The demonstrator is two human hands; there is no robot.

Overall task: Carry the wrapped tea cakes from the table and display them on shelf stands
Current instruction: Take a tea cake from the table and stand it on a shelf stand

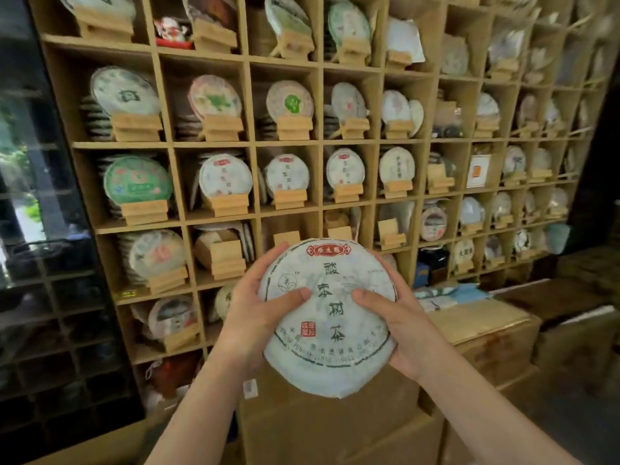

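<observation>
1. The wrapped tea cake [330,317] sits in the lower middle of the frame, held upright with its printed face toward the camera, well clear of any shelf
2. The left hand [258,307] holds its left edge, thumb laid across the paper front and fingers curled round behind; the right hand [394,322] mirrors this on the right edge. Both grips are closed on the cake, probably so the soft paper wrapper stays flat and the label stays readable for display
3. Just above the cake, in the middle of the frame, an empty wooden stand [286,237] waits in a cubby; a second bare stand [389,233] is to its right. Either looks like a likely target, though I cannot tell which is meant
4. The wooden shelf wall [214,146] fills the upper frame, its cubbies mostly holding round cakes propped on similar stands
5. Below the hands are brown cardboard boxes [486,333], and a dark glass panel [40,196] runs down the left edge. No counter is in view
</observation>
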